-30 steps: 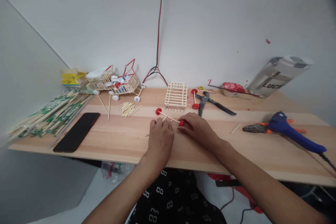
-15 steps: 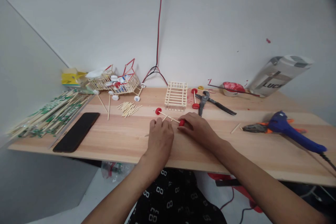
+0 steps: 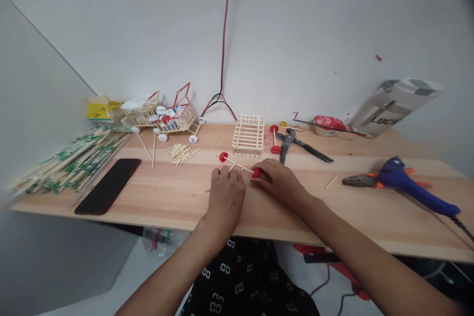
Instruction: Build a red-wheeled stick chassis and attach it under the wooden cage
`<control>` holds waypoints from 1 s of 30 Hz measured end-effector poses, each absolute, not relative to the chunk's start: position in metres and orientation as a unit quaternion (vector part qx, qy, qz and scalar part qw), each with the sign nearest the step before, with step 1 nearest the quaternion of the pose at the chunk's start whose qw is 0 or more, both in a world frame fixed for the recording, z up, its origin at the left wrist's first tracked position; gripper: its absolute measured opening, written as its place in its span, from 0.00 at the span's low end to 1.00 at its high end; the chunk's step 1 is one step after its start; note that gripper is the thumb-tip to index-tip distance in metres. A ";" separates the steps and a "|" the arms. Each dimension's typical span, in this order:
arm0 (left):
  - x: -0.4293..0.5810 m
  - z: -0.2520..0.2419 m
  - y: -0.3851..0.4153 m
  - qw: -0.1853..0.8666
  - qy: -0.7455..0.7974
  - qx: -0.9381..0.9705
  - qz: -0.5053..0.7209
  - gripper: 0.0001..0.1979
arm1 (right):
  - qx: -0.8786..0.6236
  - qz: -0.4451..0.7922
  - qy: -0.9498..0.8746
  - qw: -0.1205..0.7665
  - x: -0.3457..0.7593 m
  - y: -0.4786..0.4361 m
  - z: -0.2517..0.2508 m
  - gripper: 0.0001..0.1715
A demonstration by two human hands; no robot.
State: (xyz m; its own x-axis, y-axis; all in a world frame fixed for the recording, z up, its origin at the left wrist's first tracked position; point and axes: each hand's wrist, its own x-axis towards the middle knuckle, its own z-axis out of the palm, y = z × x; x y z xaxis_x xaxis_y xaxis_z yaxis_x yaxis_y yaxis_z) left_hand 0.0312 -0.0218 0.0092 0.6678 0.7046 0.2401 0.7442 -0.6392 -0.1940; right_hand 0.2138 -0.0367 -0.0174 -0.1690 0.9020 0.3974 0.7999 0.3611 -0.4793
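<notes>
Near the front middle of the table, my left hand (image 3: 226, 195) is closed with its fingers curled down over thin wooden sticks (image 3: 233, 166). Their tips poke out past the fingers, and the rest is hidden under the hand. Those tips meet a wheel axle (image 3: 240, 165), a stick with a red bottle cap (image 3: 223, 157) on its left end. At the other end, my right hand (image 3: 276, 180) is closed, thumb and fingers around a second red cap (image 3: 256, 173). A slatted stick basket (image 3: 248, 134) lies just behind, and another red-capped axle (image 3: 275, 139) beside it.
Pliers (image 3: 289, 145) lie behind my right hand; a blue glue gun (image 3: 414, 185) rests farther right. To the left are short sticks (image 3: 181, 153), a phone (image 3: 108, 186), packaged chopsticks (image 3: 70, 165) and a small stick cart (image 3: 179, 116). A red paint cup (image 3: 328, 126) stands against the wall.
</notes>
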 end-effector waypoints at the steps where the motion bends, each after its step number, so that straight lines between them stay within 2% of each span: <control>1: 0.031 0.009 -0.022 0.139 -0.401 -0.903 -0.071 0.11 | -0.560 0.079 -0.760 0.321 0.214 -0.037 -0.018 0.09; 30: 0.032 0.012 -0.021 0.134 -0.401 -0.905 -0.052 0.11 | -0.564 0.078 -0.762 0.309 0.214 -0.036 -0.019 0.09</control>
